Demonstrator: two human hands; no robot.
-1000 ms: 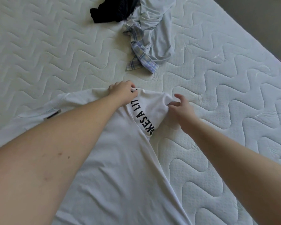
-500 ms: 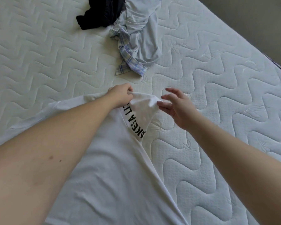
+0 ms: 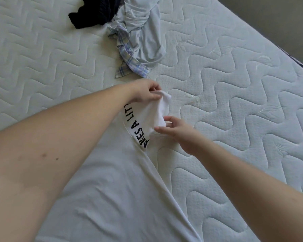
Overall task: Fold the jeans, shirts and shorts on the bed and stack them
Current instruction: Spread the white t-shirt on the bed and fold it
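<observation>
A white shirt with black lettering lies spread on the bed in front of me. One of its sleeves is lifted off the mattress. My left hand pinches the top edge of that sleeve. My right hand pinches the sleeve's lower edge between thumb and fingers. Farther back lies a crumpled pale blue garment with a plaid part, and beside it a dark garment.
The white quilted mattress stretches bare to the left and right of the shirt. Its right edge runs diagonally at the upper right, with grey floor beyond it.
My right hand let go of the sleeve, opened, then came back lower and took it again. My left hand kept its pinch and lifted the sleeve slightly.
</observation>
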